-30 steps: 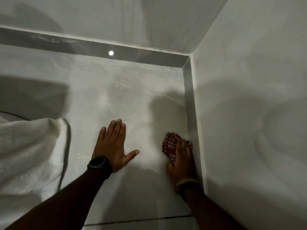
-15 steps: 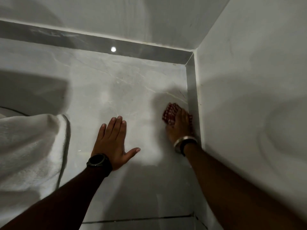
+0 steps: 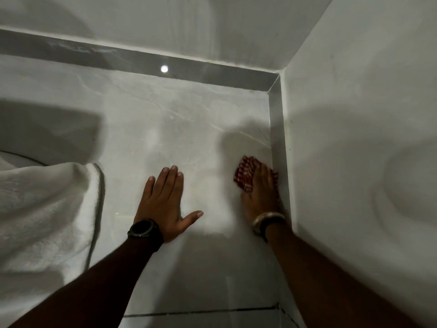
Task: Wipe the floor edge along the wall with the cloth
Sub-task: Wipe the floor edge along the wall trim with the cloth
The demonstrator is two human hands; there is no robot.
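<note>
A red-and-white striped cloth (image 3: 244, 174) lies bunched on the grey floor tile right beside the grey skirting strip (image 3: 276, 129) of the right wall. My right hand (image 3: 262, 192), with a bracelet at the wrist, presses down on the cloth and covers its near half; its fingers reach to the skirting. My left hand (image 3: 165, 200), wearing a black watch, rests flat on the floor tile (image 3: 189, 119) with fingers spread, about a hand's width left of the cloth.
A white towel-like fabric (image 3: 45, 209) drapes over something at the left. The right wall (image 3: 354, 114) and the back wall (image 3: 165, 24) meet in a corner ahead. A tile joint (image 3: 201, 312) crosses the floor close to me.
My right hand slid the cloth forward along the right skirting toward the corner, then drew it back part of the way. The left hand stayed planted on the floor.
</note>
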